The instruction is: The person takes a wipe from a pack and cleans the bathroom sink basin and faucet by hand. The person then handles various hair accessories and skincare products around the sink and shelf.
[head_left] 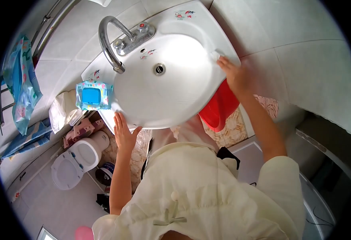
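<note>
A white washbasin [175,100] with small flower prints stands before me, its chrome faucet [109,52] curving over the bowl. My right hand [232,74] is at the basin's right rim, fingers closed on a small white wipe [216,55] pressed against the inner edge; the wipe is blurred and partly hidden. On the left front edge of the basin rests my left hand [123,132], thumb spread and nothing in it. Just beyond that hand, a pack of wet wipes [94,96] with a blue lid sits on the basin's left corner.
Below the basin at right is a red plastic basin [219,108]. A toilet [85,156] with its lid raised stands at lower left. Plastic bags [23,88] hang from a metal rack on the left wall. Tiled wall [303,60] closes off the right side.
</note>
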A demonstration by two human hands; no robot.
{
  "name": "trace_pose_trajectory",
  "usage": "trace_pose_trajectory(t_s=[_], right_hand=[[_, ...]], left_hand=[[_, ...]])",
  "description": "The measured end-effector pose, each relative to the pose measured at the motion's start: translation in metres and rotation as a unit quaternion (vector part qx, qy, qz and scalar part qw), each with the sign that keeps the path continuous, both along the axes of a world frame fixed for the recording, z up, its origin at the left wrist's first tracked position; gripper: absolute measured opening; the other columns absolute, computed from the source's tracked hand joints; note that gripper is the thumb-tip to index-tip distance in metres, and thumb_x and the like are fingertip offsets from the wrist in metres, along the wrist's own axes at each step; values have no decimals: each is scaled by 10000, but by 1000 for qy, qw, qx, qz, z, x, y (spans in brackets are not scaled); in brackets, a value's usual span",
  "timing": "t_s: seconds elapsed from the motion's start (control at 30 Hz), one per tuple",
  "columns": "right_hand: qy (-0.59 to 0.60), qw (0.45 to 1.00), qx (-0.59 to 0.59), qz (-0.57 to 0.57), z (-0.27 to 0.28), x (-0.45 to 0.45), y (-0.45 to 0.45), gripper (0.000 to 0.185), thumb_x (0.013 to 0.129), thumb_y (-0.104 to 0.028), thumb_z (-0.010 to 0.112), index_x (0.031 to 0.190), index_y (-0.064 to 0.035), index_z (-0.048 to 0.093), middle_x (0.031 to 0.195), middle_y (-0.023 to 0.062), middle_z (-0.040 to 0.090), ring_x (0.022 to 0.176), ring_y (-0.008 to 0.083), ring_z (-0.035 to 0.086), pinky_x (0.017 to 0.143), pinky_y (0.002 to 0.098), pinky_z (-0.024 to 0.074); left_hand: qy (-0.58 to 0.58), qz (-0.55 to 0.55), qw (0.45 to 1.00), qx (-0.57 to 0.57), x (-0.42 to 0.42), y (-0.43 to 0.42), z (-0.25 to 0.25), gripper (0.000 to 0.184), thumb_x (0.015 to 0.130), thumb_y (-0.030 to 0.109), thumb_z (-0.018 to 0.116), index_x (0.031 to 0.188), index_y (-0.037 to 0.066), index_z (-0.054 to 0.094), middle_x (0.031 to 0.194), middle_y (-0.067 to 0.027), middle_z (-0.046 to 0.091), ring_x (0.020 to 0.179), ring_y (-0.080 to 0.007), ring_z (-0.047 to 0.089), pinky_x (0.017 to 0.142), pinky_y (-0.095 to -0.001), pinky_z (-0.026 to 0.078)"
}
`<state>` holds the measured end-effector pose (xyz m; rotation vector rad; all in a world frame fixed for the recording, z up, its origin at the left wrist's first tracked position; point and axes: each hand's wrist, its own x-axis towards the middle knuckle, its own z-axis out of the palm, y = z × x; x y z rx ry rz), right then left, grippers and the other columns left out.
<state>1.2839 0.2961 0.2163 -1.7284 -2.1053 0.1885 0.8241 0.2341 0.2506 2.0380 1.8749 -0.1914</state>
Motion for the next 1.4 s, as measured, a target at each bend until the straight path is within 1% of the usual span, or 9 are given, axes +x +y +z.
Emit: trace_pose_trajectory(t_s=[0.23, 0.57, 0.87, 0.93, 1.07, 1.13, 1.17, 1.23, 1.4], right_hand=[[-143, 989, 13, -27, -2, -81, -70, 360, 811, -34, 480, 1146, 79, 546, 1207, 246, 542, 1120, 347, 543, 895, 350, 491], [-179, 977, -113, -31, 12, -159, -104, 411, 795, -53, 502, 1162, 132, 509, 1212, 277, 519, 1134, 376, 521, 808, 344, 542], [-126, 949, -227, 181, 32, -215, -79, 208, 717, -72, 584, 889, 0, 676, 928, 156, 628, 905, 254, 594, 665, 324, 537], [12, 956, -209, 203, 30, -226, -69, 128, 671, -43, 601, 765, -41, 688, 758, 104, 621, 797, 239, 599, 645, 334, 521], [180, 946, -217, 159, 3, -241, -45, 148, 666, -24, 621, 794, -35, 695, 775, 124, 646, 820, 229, 620, 680, 320, 521], [486, 769, -415, -10, -7, -234, -26, 176, 734, -19, 627, 902, 2, 675, 897, 138, 662, 917, 228, 622, 783, 321, 515], [486, 767, -419, -2, -9, -229, -25, 176, 734, -19, 627, 902, 2, 675, 897, 138, 662, 917, 228, 622, 783, 321, 515], [757, 504, -412, -61, -7, -213, -24, 261, 816, -42, 618, 1060, 50, 609, 1023, 140, 641, 1002, 218, 602, 882, 333, 488], [823, 407, -392, -52, 11, -185, -28, 305, 853, -21, 580, 1143, 67, 547, 1078, 127, 608, 1039, 204, 577, 917, 335, 475]], left_hand=[[2, 4, 1000, -3, -1, -1, -2, 1008, 750, 433, 692, 1439, -21, 112, 1498, -217, 133, 1379, -372, 161, 1077, -453, 244], [14, -1, 1000, 10, -2, -1, -5, 1006, 747, 501, 666, 1427, -34, 154, 1494, -217, 154, 1370, -358, 201, 1071, -457, 256], [23, 1, 1000, 6, 0, -1, 1, 994, 757, 496, 659, 1423, -43, 157, 1489, -213, 173, 1374, -346, 197, 1071, -448, 263], [23, -1, 1000, 11, 1, -1, 1, 988, 757, 497, 660, 1424, -38, 164, 1496, -204, 160, 1381, -335, 184, 1068, -447, 270], [34, 13, 999, -4, 0, 0, 1, 993, 756, 490, 667, 1429, -27, 152, 1505, -191, 138, 1389, -322, 162, 1072, -448, 269], [32, 24, 999, -26, 3, 1, 3, 1004, 753, 483, 674, 1438, -9, 128, 1513, -178, 114, 1396, -307, 142, 1083, -449, 252], [21, 32, 999, -32, 3, 1, 6, 1016, 749, 476, 681, 1444, 4, 110, 1515, -174, 111, 1399, -299, 138, 1090, -452, 239], [21, 40, 999, -27, 2, 0, 4, 1016, 747, 476, 683, 1445, 7, 112, 1516, -171, 110, 1400, -295, 137, 1090, -453, 237], [28, 52, 997, -44, 7, 2, 7, 1025, 738, 465, 693, 1447, 12, 108, 1520, -161, 101, 1404, -279, 130, 1097, -453, 224]])
